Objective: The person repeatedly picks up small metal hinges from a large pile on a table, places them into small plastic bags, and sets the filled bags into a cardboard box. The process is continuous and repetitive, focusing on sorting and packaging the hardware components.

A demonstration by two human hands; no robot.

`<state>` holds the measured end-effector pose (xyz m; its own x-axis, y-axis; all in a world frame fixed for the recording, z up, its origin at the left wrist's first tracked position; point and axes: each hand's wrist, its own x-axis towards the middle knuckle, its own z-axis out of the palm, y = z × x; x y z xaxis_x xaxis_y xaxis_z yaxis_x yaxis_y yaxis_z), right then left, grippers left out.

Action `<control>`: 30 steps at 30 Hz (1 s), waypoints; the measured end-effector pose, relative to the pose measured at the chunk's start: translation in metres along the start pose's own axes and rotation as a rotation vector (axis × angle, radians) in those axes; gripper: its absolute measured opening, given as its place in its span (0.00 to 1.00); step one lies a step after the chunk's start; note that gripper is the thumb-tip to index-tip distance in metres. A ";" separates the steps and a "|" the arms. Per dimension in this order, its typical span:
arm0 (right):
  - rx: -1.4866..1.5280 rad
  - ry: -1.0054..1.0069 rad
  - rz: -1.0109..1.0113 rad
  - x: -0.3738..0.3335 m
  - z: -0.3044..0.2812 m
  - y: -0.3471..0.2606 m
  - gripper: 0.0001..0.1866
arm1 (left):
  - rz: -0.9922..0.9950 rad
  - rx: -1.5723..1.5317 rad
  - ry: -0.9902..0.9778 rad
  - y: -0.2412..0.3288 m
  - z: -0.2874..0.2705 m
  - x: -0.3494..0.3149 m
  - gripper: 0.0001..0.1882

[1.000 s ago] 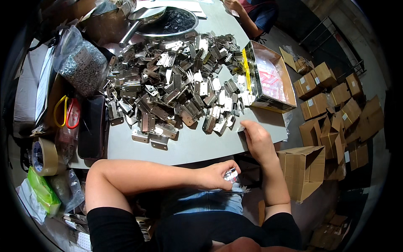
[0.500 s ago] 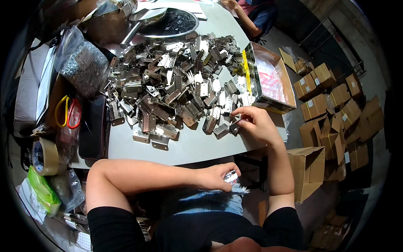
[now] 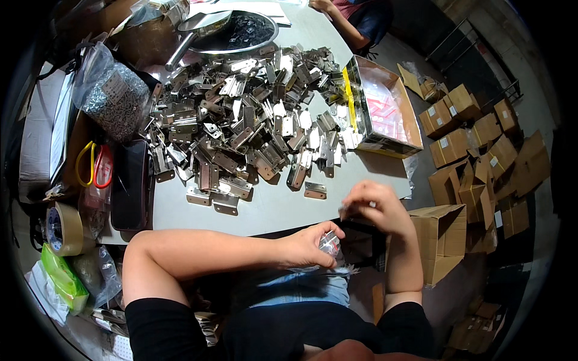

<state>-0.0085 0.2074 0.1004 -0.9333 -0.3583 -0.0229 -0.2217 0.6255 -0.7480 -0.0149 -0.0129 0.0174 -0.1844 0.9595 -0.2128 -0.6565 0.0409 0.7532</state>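
Small clear plastic bag (image 3: 330,245) sits below the table's near edge (image 3: 271,224), pinched shut in left hand (image 3: 310,246). Right hand (image 3: 374,207), fingers curled, grips a small metal piece (image 3: 344,210) just above it. Metal hinge pile (image 3: 253,123) covers the table's middle.

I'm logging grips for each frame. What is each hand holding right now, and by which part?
The left hand grips a small clear bag by its upper part. The right hand pinches a small metal piece in its fingertips; which part cannot be told.
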 end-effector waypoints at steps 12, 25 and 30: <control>0.037 -0.204 -0.052 -0.007 0.024 -0.038 0.09 | 0.161 0.333 0.021 -0.003 -0.001 0.000 0.29; -0.536 0.042 -0.260 -0.001 0.050 -0.013 0.22 | 0.043 0.565 -0.262 -0.012 0.002 0.000 0.24; -0.337 0.114 -0.248 -0.008 0.043 0.001 0.17 | -0.055 0.528 -0.299 -0.010 0.002 -0.001 0.24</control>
<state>0.0111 0.1811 0.0707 -0.8613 -0.4591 0.2178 -0.5053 0.7281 -0.4632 -0.0068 -0.0138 0.0117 0.1029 0.9857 -0.1335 -0.1938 0.1515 0.9693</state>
